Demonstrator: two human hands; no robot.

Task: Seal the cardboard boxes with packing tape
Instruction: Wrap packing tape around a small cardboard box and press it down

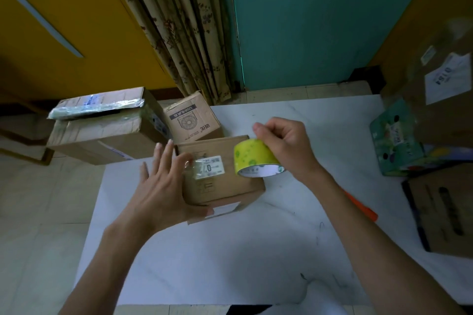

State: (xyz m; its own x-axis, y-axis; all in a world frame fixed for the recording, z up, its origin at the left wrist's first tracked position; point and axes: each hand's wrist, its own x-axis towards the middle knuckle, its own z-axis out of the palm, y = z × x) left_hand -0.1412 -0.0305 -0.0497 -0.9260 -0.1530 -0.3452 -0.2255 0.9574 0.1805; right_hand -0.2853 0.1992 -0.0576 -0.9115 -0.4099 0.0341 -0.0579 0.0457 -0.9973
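Nearest me, the white table [230,263] holds a small box [225,189] at its middle. My left hand [163,186], fingers straight, steadies its left side; my right hand [284,146] grips the yellow tape roll [256,158] over its right half. Taping looks barely begun: next, stick the end down and pull across. More boxes [102,133] sit far left.

My left grip [163,186] covers the left edge of the box [230,186]; I cannot tell whether its fingers touch the clear film [191,164] there. My right grip [284,146] hides the far side of the tape [253,157]. My right forearm [358,233] covers part of an orange item [363,208]. The label [210,167] print is too small to read. The carton [445,220] at right is blurred and cut off by the frame edge.
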